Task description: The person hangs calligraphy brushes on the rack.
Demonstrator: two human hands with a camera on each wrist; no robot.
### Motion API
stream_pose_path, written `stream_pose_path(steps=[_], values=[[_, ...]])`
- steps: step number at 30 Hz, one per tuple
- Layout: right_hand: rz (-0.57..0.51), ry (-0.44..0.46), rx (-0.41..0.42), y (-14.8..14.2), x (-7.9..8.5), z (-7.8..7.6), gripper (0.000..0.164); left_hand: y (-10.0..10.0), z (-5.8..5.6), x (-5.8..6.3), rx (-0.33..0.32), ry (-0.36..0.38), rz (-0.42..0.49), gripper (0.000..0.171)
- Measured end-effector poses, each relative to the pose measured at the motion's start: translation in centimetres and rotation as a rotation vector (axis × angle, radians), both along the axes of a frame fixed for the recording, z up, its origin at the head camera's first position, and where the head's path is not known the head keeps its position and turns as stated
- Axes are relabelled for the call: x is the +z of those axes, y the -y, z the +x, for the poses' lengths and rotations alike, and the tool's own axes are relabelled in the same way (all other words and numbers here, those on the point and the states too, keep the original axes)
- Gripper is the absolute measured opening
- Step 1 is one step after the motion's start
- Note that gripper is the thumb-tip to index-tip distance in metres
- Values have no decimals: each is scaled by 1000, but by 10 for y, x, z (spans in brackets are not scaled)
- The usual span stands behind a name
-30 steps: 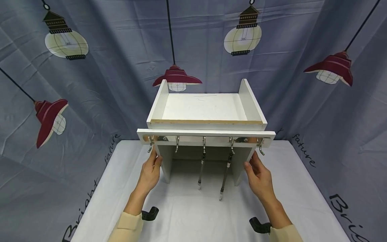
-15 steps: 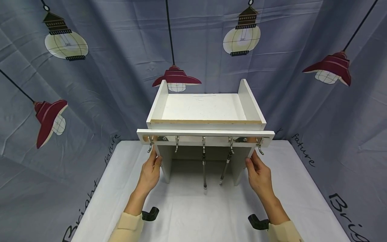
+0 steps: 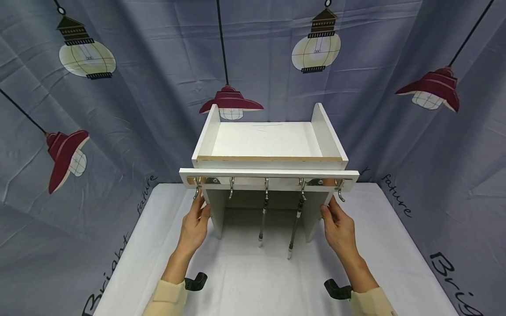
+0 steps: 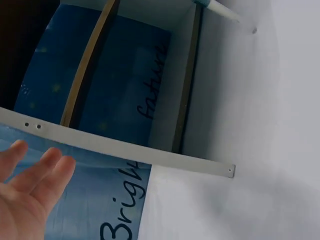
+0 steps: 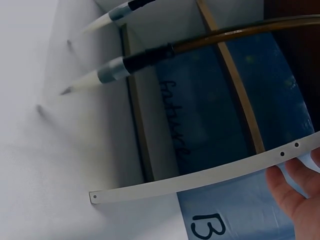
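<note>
A white wooden rack (image 3: pixel 272 164) stands on the white-covered table, its upper tray facing me. Several metal hooks line its front rail, and from two of them hang a left writing brush (image 3: pixel 262 224) and a right writing brush (image 3: pixel 294 228), white tips down. Beside the rack's left side panel (image 3: pixel 216 210) is my left hand (image 3: pixel 193 230), fingers extended and spread near the panel's edge in the left wrist view. My right hand (image 3: pixel 340 232) lies along the right side panel (image 5: pixel 215 170), fingertips right at its outer face. Neither hand holds a brush.
A grey-blue curtain (image 3: pixel 158 109) printed with lamps and lettering surrounds the table (image 3: pixel 257 285) at the back and sides. Black wrist mounts (image 3: pixel 196 281) stick out from both sleeves. Inside the rack's lower part, wooden strips (image 5: pixel 242 100) show.
Both hanging brushes swing, their tips going back and forth. My left hand has shifted slightly left, away from the panel. The right hand stays almost in place, and the rack stands still.
</note>
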State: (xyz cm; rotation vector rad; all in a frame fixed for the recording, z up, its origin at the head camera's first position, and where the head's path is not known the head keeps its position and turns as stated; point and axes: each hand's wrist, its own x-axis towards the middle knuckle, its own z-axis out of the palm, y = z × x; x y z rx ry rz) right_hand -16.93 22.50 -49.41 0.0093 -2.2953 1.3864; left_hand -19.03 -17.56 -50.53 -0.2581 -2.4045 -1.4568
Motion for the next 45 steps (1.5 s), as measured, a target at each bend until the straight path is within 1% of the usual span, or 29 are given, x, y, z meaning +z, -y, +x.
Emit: stream_pose_path(steps=[4, 9, 12, 16, 22, 24, 29, 33, 37, 41, 45], values=[[6, 6, -6, 0, -1, 0, 53, 4, 2, -3, 43, 17, 40, 68], [8, 6, -14, 0, -1, 0, 53, 9, 4, -9, 107, 12, 41, 70], [-1, -4, -13, 0, 0, 0, 52, 12, 4, -13, 144, 20, 39, 68], [-6, -11, -10, 1, 0, 0, 52, 14, 3, -19, 205, 69, 26, 61], [0, -16, -8, 1, -1, -1, 52, 18, -3, -37, 301, 141, -73, 53], [-4, -20, -8, 1, -1, -2, 52, 20, -5, -42, 325, 153, -109, 53], [-11, -15, -18, 1, -1, -1, 51, 22, -11, -53, 377, 171, -166, 53], [-36, -5, -16, 1, 0, 1, 51, 24, -12, -64, 409, 219, -218, 52], [-49, -4, -14, 2, 0, 1, 51, 27, -12, -75, 426, 261, -275, 54], [-36, 1, -25, 2, 1, 2, 51, 29, -10, -84, 418, 311, -326, 59], [-23, 1, -28, 3, 2, 2, 52, 30, -11, -90, 408, 351, -355, 61]])
